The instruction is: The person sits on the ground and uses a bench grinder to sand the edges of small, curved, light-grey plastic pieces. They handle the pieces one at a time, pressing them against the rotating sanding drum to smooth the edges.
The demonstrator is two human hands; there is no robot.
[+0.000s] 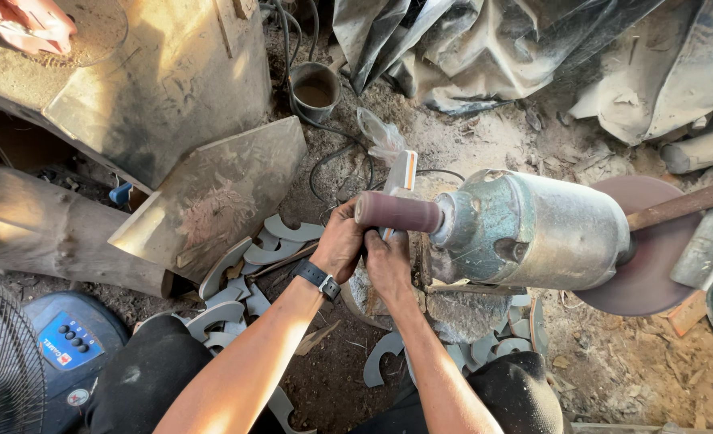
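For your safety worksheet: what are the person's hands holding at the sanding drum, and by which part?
Both the left hand and right hand grip the lower end of a flat white piece, pressed against the sanding drum.

The motor (533, 229) sits at the middle, its sanding drum (398, 213) jutting from its left end and a disc (642, 265) at its right end. Both hands, the left hand (340, 241) and right hand (389, 261), meet just below the drum. Curved cut pieces (244, 281) lie left of the motor, a fan (3, 362) far lower left, a bucket (315, 88) behind it.
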